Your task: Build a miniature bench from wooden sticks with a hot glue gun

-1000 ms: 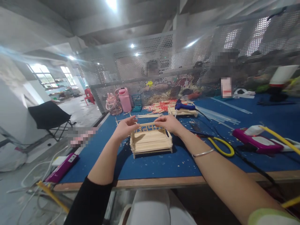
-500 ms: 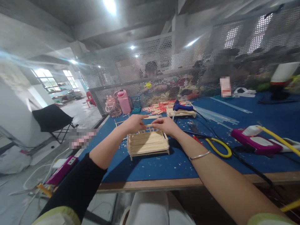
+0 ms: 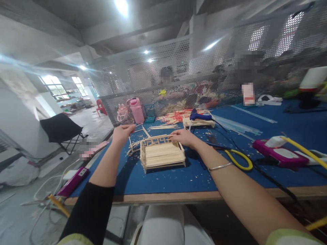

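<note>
A small bench built of pale wooden sticks point(image 3: 163, 154) stands on the blue table, its lattice back away from me. My right hand point(image 3: 184, 137) is closed at the right end of the top rail, with thumb and fingers pinching it. Left of the bench and raised over the table is my left hand point(image 3: 123, 134). Its thumb and fingers are pressed together, and whatever is between them I cannot make out. A loose frame of thin sticks point(image 3: 145, 132) lies below and right of that hand.
Behind the bench lie loose sticks point(image 3: 163, 127) and a red-tipped stick pile point(image 3: 176, 116). A blue glue gun point(image 3: 200, 115) rests on a second stick piece point(image 3: 198, 123). Clear glue sticks point(image 3: 237, 126), yellow-handled tool point(image 3: 240, 161) and purple power strip point(image 3: 278, 154) lie right. Pink bottle point(image 3: 137, 110) stands back left.
My left hand has moved left, away from the bench's top rail, uncovering the lattice back. The right hand stays at the rail. The view has shifted slightly.
</note>
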`<state>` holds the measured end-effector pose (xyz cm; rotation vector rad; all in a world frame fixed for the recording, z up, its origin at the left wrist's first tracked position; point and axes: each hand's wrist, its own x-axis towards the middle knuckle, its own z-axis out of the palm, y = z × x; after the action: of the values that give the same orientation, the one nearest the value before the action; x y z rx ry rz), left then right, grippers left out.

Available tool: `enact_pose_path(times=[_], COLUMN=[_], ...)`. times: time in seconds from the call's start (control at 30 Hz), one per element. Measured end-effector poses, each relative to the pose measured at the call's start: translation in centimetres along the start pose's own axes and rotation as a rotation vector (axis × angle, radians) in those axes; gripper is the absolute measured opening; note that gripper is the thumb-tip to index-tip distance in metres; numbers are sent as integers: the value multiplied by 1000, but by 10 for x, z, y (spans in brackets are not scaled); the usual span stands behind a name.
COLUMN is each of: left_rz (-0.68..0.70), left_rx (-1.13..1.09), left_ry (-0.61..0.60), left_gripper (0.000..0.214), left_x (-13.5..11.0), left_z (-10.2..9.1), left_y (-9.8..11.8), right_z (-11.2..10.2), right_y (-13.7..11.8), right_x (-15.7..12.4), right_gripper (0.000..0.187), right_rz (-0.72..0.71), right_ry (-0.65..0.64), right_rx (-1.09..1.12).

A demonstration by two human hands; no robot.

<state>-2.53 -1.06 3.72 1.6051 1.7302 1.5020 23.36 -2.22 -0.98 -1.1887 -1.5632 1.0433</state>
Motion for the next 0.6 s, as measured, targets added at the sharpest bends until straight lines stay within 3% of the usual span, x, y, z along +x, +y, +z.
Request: enact_pose_path(times=[0.2, 0.37, 0.6], left_rz=[-51, -5, 135], left_rx=[-54, -38, 81], left_ry=[-15, -27, 185], left_gripper=[31, 18, 23], left_x=[-22, -31, -40], left_z=[16, 18, 11], left_y=[-34, -32, -24], right_z=[-7, -11, -13], right_y=[10, 17, 17], right_x=[9, 13, 16], right_gripper=[9, 11, 25], right_rz=[35, 53, 3], right_ry=[156, 252, 339], right_rx=[-43, 27, 193])
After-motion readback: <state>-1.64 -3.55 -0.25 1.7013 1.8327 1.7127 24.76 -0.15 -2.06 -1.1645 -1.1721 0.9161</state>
